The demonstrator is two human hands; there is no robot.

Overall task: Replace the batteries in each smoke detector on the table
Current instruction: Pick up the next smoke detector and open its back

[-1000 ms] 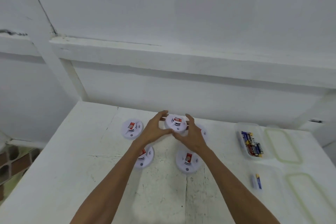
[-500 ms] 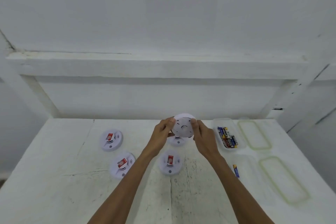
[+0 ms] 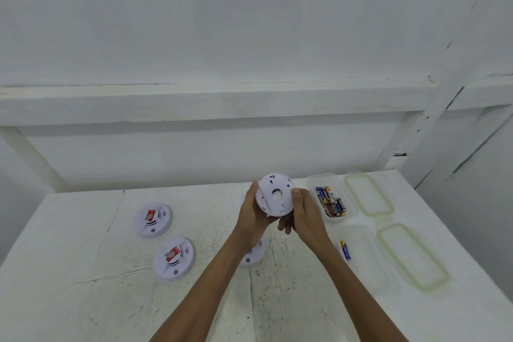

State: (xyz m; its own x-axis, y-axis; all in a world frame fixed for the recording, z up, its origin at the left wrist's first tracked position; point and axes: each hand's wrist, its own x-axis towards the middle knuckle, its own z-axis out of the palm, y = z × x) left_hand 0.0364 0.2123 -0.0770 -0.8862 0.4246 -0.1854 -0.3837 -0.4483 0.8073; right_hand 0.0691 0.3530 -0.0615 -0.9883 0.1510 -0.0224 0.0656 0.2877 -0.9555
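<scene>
As I hold the smoke detector [image 3: 274,194] above the table [image 3: 83,272], back toward me, presumably to reach its battery bay, left hand [image 3: 251,214] and right hand [image 3: 302,216] curl round its rim; spare batteries [image 3: 330,201] lie just right of the grip.

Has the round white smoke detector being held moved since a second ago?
Yes: the round white smoke detector rose off the white table and flipped, back now showing.
</scene>
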